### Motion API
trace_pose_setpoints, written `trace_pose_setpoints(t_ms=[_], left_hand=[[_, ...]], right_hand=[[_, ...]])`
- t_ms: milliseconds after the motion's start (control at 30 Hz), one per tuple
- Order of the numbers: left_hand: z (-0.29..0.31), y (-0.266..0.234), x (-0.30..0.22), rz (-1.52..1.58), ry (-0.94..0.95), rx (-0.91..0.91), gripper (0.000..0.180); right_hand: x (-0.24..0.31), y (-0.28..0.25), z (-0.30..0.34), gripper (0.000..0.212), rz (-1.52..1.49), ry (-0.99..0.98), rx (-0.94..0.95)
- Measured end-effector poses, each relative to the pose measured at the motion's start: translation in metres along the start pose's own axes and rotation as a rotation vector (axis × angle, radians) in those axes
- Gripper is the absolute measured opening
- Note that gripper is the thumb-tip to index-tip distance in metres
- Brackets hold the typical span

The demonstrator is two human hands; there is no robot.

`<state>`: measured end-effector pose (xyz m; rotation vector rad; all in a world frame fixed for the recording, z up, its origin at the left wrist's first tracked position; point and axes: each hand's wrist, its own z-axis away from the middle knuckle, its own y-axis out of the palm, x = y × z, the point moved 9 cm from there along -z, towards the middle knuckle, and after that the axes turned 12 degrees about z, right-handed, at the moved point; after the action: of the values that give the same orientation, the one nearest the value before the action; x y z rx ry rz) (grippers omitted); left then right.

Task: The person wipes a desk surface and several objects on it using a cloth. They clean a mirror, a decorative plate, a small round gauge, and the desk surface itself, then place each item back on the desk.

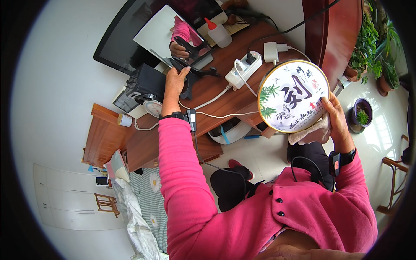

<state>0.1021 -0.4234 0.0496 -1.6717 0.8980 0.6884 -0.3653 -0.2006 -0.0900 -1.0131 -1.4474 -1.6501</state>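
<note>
My right hand [336,115] grips the right edge of a round white plaque [281,93] with a gold rim, dark brush lettering and painted bamboo. A beige cloth [313,130] is bunched under the plaque's lower edge, in the same hand. Over the desk, my left hand [177,82] pinches a black curved piece, perhaps a display stand [201,71], between thumb and fingers. Just behind it leans a rectangular mirror [158,28], which reflects a pink sleeve, a hand and the black piece.
On the brown desk [225,47] are a white power strip [245,69] with cords, a white adapter [271,53] and a red-capped bottle [219,34]. A dark monitor [119,41] stands behind a black box [145,82]. Potted plants [362,116] are at the right, a bed [149,195] lower left.
</note>
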Motion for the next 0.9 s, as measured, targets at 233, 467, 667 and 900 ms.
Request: trace_pose_setpoints(t_ms=[233, 467, 667, 900], left_hand=[[0.011, 0.013, 0.0, 0.261, -0.023, 0.111, 0.031], [0.053, -0.027, -0.036, 0.091, 0.184, -0.346, 0.043], [0.195, 0.052, -0.078, 0.59, 0.074, 0.11, 0.074], [0.295, 0.109, -0.063, 1.239, -0.229, 0.213, 0.112]], right_hand=[[-0.005, 0.003, -0.002, 0.013, -0.034, 0.02, 0.049], [-0.003, 0.009, 0.0, 0.014, -0.02, 0.009, 0.048], [0.001, 0.035, 0.009, 0.027, 0.111, 0.028, 0.131], [-0.03, 0.106, 0.025, 0.018, 0.002, 0.174, 0.374]])
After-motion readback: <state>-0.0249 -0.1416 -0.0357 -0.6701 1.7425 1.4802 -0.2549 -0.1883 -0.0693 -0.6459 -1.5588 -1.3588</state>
